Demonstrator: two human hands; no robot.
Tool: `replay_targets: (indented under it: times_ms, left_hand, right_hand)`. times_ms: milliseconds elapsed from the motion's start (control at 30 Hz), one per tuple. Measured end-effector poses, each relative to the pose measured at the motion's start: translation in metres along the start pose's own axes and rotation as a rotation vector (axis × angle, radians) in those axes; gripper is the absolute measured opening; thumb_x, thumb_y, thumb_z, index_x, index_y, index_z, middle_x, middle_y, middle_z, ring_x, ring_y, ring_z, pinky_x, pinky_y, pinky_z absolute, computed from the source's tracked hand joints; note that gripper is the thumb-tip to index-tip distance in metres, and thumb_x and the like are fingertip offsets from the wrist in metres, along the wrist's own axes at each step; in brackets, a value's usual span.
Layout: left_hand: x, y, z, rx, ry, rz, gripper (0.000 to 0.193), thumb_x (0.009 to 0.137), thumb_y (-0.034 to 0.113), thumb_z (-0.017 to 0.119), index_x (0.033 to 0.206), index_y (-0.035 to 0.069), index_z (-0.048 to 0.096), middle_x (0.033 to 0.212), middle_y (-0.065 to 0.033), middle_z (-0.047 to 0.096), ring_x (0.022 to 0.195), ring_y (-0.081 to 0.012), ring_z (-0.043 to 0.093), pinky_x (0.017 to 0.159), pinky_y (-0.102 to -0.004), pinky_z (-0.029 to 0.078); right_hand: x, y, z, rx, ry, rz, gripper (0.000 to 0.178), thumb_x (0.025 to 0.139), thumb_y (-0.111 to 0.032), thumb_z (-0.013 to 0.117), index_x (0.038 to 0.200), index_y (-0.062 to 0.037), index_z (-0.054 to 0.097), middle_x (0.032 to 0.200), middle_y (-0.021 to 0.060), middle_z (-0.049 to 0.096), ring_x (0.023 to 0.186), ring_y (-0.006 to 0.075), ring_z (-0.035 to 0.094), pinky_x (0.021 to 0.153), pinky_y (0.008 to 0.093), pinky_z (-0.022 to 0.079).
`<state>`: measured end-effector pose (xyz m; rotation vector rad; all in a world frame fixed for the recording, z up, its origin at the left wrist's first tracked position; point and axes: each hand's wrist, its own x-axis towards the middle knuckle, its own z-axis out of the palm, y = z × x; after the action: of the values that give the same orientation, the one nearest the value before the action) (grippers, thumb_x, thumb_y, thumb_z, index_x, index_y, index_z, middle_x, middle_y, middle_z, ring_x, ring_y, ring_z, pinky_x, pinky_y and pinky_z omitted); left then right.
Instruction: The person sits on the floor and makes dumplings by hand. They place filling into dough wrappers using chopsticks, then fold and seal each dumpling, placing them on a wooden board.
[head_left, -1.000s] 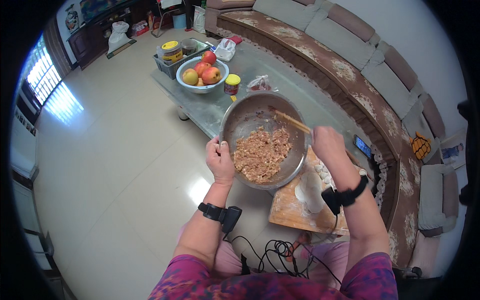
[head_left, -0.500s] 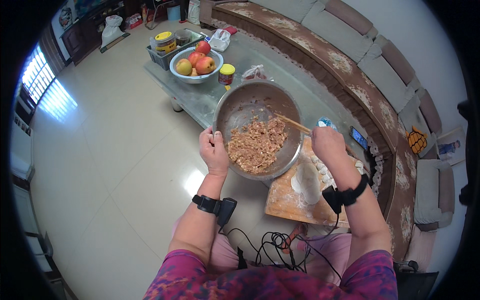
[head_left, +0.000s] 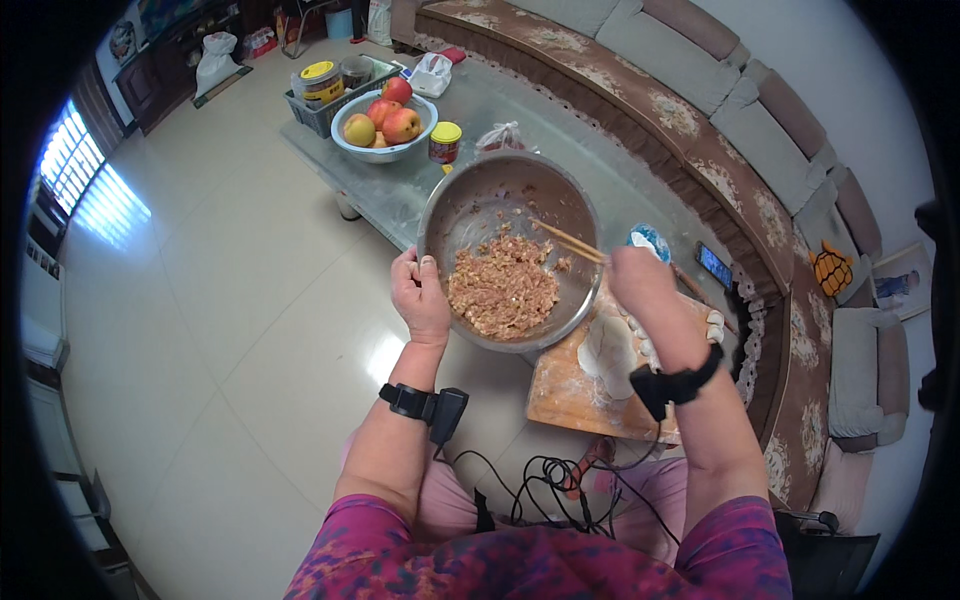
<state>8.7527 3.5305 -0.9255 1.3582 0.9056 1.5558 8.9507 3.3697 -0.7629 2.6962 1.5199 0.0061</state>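
Observation:
A large metal bowl is tilted toward me, with minced meat filling gathered in its lower left part. My left hand grips the bowl's left rim, thumb on the rim. In my right hand, at the bowl's right side, is a pair of chopsticks, their tips inside the bowl above the filling. Below my right forearm lies a floury wooden board. On it are flat dough wrappers and several small white dough pieces, partly hidden by my arm.
The glass table carries a bowl of apples, a basket with jars, a yellow-lidded jar, a blue-and-white bag and a phone. A long sofa runs behind it. Black cables hang over my lap.
My right hand has moved slightly left with the chopsticks, whose tips now reach further into the bowl. The filling's right edge has been pushed apart, leaving a few bits separate.

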Motion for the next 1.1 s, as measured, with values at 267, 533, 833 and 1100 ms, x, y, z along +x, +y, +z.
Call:
replay_targets:
  times_ms: [267, 533, 833, 1100]
  left_hand:
    - [0.002, -0.006, 0.005, -0.033, 0.025, 0.003, 0.025, 0.091, 0.007, 0.059, 0.073, 0.002, 0.043, 0.11, -0.0191, 0.062, 0.089, -0.0241, 0.058, 0.082, -0.0337, 0.046]
    - [-0.01, 0.016, 0.003, 0.027, 0.005, 0.055, 0.023, 0.091, 0.007, 0.058, 0.074, 0.002, 0.043, 0.109, -0.0191, 0.062, 0.087, -0.0255, 0.057, 0.079, -0.0337, 0.046]
    - [0.0, 0.017, -0.007, 0.049, 0.004, 0.058, 0.022, 0.09, 0.005, 0.057, 0.074, 0.001, 0.042, 0.105, -0.0182, 0.062, 0.088, -0.0283, 0.058, 0.078, -0.0354, 0.045]
    - [-0.014, 0.015, -0.005, 0.06, 0.024, -0.007, 0.026, 0.09, 0.006, 0.058, 0.072, 0.002, 0.04, 0.103, -0.0188, 0.061, 0.09, -0.0286, 0.058, 0.08, -0.0363, 0.045]
  right_hand:
    - [-0.051, 0.013, -0.002, -0.069, 0.014, -0.207, 0.016, 0.085, -0.015, 0.058, 0.085, -0.0037, 0.069, 0.08, 0.0194, 0.068, 0.079, 0.0363, 0.068, 0.068, 0.0467, 0.054]
    - [-0.072, -0.047, 0.045, 0.116, -0.094, -0.245, 0.007, 0.084, -0.01, 0.056, 0.087, -0.004, 0.059, 0.08, 0.0195, 0.066, 0.076, 0.0393, 0.066, 0.063, 0.0484, 0.052]
    - [-0.089, -0.066, 0.025, 0.072, -0.376, -0.033, 0.014, 0.086, -0.014, 0.055, 0.092, -0.0024, 0.061, 0.078, 0.0227, 0.067, 0.077, 0.039, 0.068, 0.067, 0.0494, 0.054]
    - [-0.068, -0.048, 0.024, 0.005, -0.147, 0.043, 0.017, 0.083, -0.014, 0.057, 0.095, -0.0028, 0.063, 0.079, 0.0217, 0.067, 0.076, 0.0387, 0.068, 0.068, 0.0484, 0.054]
